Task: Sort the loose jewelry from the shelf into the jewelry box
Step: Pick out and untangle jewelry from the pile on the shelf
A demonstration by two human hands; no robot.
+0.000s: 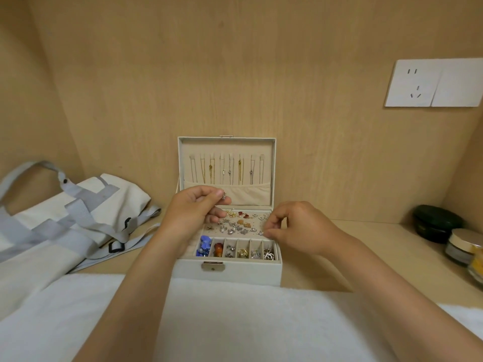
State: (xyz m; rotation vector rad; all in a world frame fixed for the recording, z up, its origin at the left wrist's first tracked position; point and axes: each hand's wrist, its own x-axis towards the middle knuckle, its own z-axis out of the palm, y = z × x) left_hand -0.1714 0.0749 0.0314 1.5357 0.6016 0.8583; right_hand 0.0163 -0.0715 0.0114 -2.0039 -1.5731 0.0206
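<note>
I see the box [227, 274] in the middle of the frame, standing on the shelf [366, 257] with its lid [272, 165] raised upright behind it. A row of necklaces [227, 168] hangs inside the lid above a cloth pocket.

My left hand [190, 212] is at the box's upper left corner. Its thumb and forefinger pinch a small silver earring [224, 195], held up in front of the lid's pocket and above the tray.

My right hand [295, 228] is at the right side of the box with its fingers curled. Its thumb and forefinger tips meet at the right edge of the stud panel [251, 226], right by a small silver piece there. I cannot tell whether they actually grip it.

The panel carries many studs in silver, gold, red and amber. Below it, a row of compartments [236, 250] along the box's front holds blue, amber, silver and gold pieces.

A white cloth [222, 322] fills the bottom of the frame, touching the box's front. A cream and grey bag [78, 212] lies at the left. At the right edge a dark tin [436, 223] stands beside a jar [462, 246]. A white socket [433, 83] is on the back wall, upper right.
</note>
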